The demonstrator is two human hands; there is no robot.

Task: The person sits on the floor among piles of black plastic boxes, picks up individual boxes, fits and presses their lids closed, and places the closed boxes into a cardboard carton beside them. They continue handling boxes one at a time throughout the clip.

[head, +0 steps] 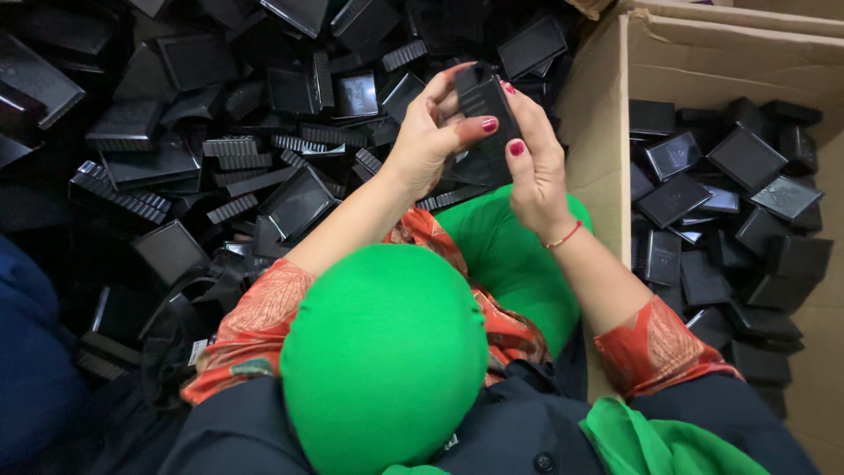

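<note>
Both hands grasp one small black plastic case [486, 107] above a heap of black parts [220, 149]: the left hand [428, 139] clenched around its side, the right hand [534, 163] gripping its edge, beside a cardboard box [598, 114] holding assembled cases [730, 211].

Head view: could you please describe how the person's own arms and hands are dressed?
Both arms wear short orange-red patterned sleeves. The right hand has a thin red bracelet at the wrist. Left hand and right hand both show dark red nail polish.
</note>
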